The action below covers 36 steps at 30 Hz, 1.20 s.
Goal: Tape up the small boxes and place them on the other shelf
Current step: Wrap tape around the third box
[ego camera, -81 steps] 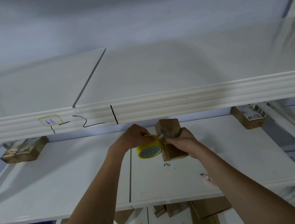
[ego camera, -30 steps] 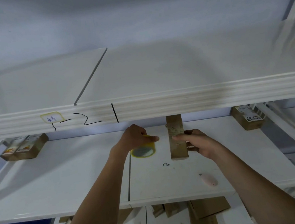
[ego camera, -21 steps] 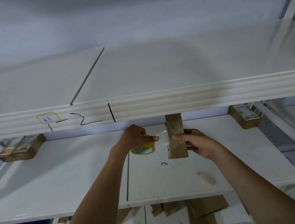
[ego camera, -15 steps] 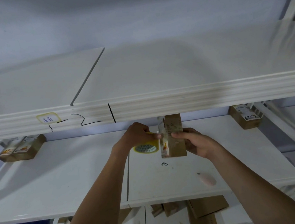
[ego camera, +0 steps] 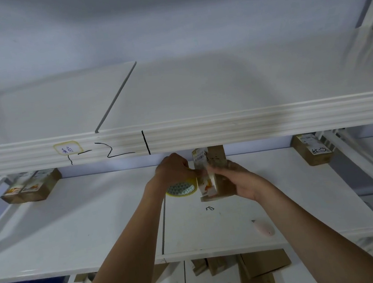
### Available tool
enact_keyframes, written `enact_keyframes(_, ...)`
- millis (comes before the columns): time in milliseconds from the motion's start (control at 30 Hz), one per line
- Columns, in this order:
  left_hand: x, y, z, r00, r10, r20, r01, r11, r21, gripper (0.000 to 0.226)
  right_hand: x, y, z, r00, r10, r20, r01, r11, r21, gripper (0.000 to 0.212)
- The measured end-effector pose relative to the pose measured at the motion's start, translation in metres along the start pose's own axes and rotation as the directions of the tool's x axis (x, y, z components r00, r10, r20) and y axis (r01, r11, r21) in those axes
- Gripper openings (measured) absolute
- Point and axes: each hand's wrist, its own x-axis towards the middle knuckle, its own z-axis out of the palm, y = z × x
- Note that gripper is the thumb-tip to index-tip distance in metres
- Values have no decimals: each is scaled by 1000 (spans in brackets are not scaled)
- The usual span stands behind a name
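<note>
Cardboard small box [ego camera: 212, 173] stands upright above the middle shelf [ego camera: 97, 221], your right hand [ego camera: 234, 180] wrapped round it, your left hand [ego camera: 172, 170] gripping the yellow tape roll [ego camera: 181, 188] against its left side, so a slack strip may wrinkle or stick crooked.

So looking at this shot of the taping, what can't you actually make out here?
All in the head view:
- Top of the small box: cut off behind the upper shelf's front rail.
- Tape roll: mostly covered by the left hand; no free tape end visible.
- Right hand fingers: partly behind the box.
- Handwritten rail label: too small to read.
- Boxes on the bottom shelf: partly hidden by the middle shelf.
</note>
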Motion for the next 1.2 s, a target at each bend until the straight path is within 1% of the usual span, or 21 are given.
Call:
enact_keyframes(33,-1,0,1,1000,-10,0,10,1000,24,54,1,-1,1,999,-10,-53,5,995,-97,64)
enact_keyframes(100,-2,0,5,1000,-27,-2,27,998,59,58,7,0,1,984,-51,-168,11,972,-233,55)
enact_keyframes(200,-4,2,8,1000,-28,-12,29,994,106,55,13,3,-3,959,-62,-275,-16,961,-275,38)
enact_keyframes(267,-3,-2,7,1000,1,9,-1,999,42,48,14,1,-6,943,-65,-327,-35,956,-290,33)
enact_keyframes(367,-5,-11,-5,989,79,128,-64,991,-122,34,11,-2,-14,933,-66,-355,-42,957,-289,25)
enact_keyframes(433,-6,-16,-13,978,99,184,-68,984,-166,28,8,-2,-19,934,-64,-352,-41,959,-282,24)
enact_keyframes(533,-6,-22,-15,983,85,163,-50,977,-209,31,5,-2,-22,945,-55,-321,-30,966,-256,26)
enact_keyframes(633,-2,-26,-12,989,58,136,-29,978,-206,33,5,0,-22,958,-40,-283,-25,975,-220,31)
enact_keyframes(700,-1,-32,-11,997,18,70,-7,987,-161,34,4,-1,-24,968,-37,-250,-7,985,-170,35)
enact_keyframes(767,-3,-41,-8,998,-57,-23,56,997,-55,39,2,-2,-24,976,-38,-215,7,990,-140,36)
enact_keyframes(800,-4,-44,-7,996,-85,-39,84,996,-31,41,1,-1,-24,978,-39,-203,11,990,-137,35)
enact_keyframes(967,-8,-43,-7,995,-100,12,101,993,-53,43,-3,1,-24,991,-32,-131,20,995,-93,33)
enact_keyframes(1200,-6,-34,-10,999,-45,31,49,990,-135,42,-2,0,-21,995,-83,-48,84,996,6,34)
